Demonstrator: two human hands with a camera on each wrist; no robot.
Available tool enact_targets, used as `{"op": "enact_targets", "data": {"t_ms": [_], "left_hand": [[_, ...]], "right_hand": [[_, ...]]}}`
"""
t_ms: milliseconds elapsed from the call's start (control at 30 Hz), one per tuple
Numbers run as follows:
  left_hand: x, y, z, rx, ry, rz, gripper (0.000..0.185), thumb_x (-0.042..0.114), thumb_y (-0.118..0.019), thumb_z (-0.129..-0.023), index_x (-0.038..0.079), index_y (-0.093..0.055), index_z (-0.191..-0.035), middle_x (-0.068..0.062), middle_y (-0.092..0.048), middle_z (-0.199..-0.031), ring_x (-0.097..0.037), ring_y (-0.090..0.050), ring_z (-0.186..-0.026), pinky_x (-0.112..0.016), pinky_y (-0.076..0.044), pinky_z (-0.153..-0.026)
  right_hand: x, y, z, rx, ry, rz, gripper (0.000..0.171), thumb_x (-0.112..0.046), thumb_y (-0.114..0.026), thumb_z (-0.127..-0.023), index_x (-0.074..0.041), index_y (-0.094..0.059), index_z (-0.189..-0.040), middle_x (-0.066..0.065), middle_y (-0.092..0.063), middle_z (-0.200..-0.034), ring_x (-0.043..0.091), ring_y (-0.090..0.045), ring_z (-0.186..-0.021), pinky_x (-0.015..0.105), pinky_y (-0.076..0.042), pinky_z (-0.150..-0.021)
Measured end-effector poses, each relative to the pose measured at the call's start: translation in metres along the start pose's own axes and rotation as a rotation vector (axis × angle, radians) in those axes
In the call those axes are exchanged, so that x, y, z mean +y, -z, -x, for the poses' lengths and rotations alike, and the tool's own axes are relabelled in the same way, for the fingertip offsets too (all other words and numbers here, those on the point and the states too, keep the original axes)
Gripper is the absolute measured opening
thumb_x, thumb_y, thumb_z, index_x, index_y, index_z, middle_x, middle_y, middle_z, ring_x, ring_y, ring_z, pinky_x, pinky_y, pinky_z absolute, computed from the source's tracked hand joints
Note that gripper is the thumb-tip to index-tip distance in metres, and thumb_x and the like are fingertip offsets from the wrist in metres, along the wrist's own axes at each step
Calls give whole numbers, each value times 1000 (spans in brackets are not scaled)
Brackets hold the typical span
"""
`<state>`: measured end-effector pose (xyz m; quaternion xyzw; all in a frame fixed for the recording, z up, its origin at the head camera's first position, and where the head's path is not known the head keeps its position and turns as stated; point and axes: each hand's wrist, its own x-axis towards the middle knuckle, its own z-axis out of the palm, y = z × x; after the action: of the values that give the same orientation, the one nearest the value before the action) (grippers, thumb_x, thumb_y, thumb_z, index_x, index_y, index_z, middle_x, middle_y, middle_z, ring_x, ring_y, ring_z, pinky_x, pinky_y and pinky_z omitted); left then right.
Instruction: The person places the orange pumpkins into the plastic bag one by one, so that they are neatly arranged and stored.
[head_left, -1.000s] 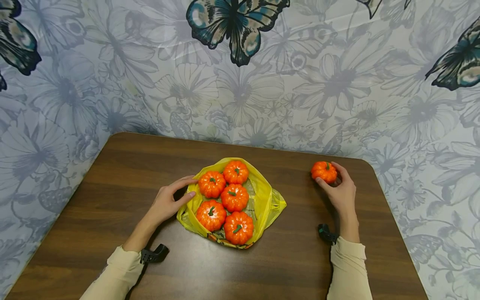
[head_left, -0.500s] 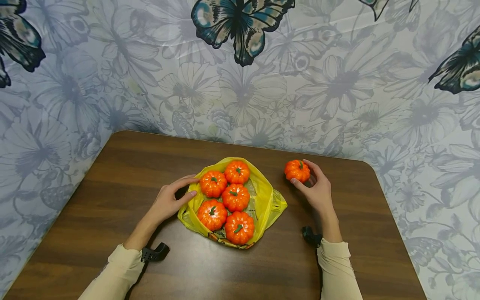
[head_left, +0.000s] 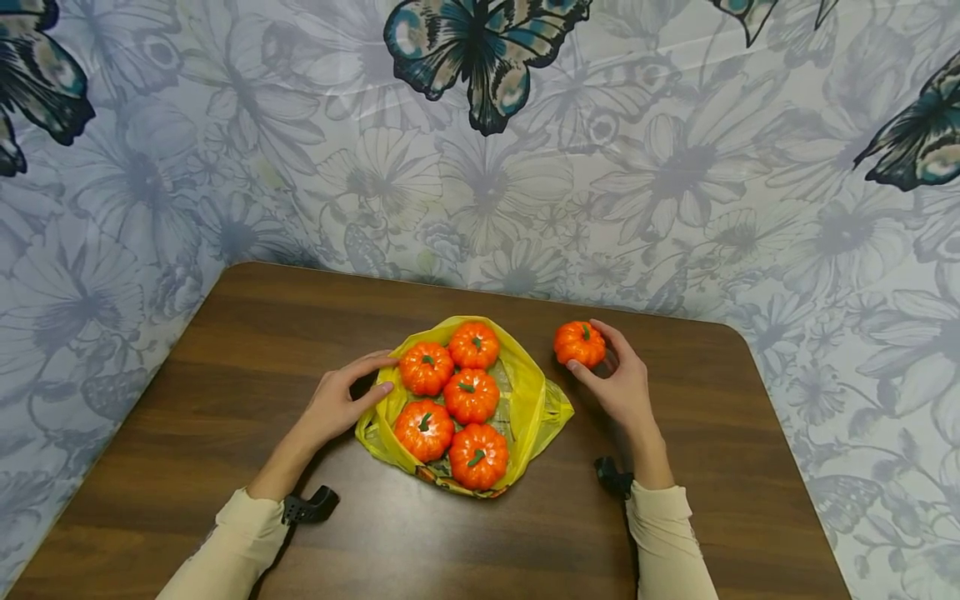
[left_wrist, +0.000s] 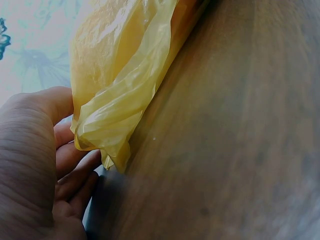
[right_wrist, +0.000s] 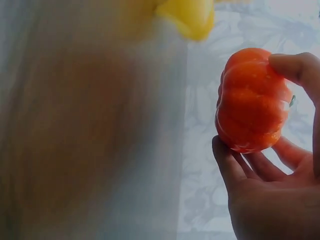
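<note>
In the head view, my right hand holds a small orange pumpkin with a green stem, right of the yellow plastic bag. Thumb and fingers grip the pumpkin from opposite sides in the right wrist view, with the table surface off to the left. My left hand holds the bag's left rim, thumb and forefinger over its edge. Crinkled yellow film of the bag lies against those fingers in the left wrist view. Inside the spread bag sit several more orange pumpkins.
The brown wooden table has its far edge near a wall covering of grey flowers and butterflies. A black wrist camera is strapped on the left forearm, another black camera on the right.
My right hand has carried the pumpkin leftward from the table's right side toward the bag, slowing over the last half second. The left hand and the bag have stayed in place.
</note>
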<state>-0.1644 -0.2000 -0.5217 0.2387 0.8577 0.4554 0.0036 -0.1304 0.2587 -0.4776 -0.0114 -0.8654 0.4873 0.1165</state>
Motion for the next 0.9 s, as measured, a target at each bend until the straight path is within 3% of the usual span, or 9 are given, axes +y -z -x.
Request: {"op": "enact_targets", "data": {"t_ms": [133, 367, 600, 900], "left_hand": [[0, -1, 0, 2, -9, 10, 40, 27, -76, -99, 25, -70, -139, -6, -61, -153, -33, -56, -142, -61, -43, -115], [1, 0, 0, 1, -1, 26, 40, 25, -76, -99, 24, -70, -139, -7, -60, -153, -35, -56, -142, -62, -42, -117], [3, 1, 0, -6, 5, 34, 40, 26, -76, -99, 23, -70, -139, -8, -60, -153, -35, -56, -142, -62, -41, -117], [2, 1, -1, -6, -3, 23, 39, 25, -76, -99, 23, -70, -138, -8, -61, -152, -35, -57, -141, -62, -42, -117]], "right_hand": [[-11, -3, 3, -12, 19, -19, 71, -17, -86, -89, -20, -55, -153, 6, -59, -151, 26, -57, -139, 46, -46, -115], [-39, -16, 8, -86, 52, -184, 69, -9, -84, -90, -20, -55, -152, 3, -57, -152, 21, -54, -141, 19, -48, -109], [-51, -32, 22, -181, 63, -329, 68, 0, -80, -92, -15, -53, -153, 6, -53, -155, 23, -51, -145, 22, -51, -108], [-48, -44, 37, -226, 92, -354, 66, 1, -79, -92, -14, -54, -152, 8, -54, -154, 22, -53, -143, 27, -52, -107]]}}
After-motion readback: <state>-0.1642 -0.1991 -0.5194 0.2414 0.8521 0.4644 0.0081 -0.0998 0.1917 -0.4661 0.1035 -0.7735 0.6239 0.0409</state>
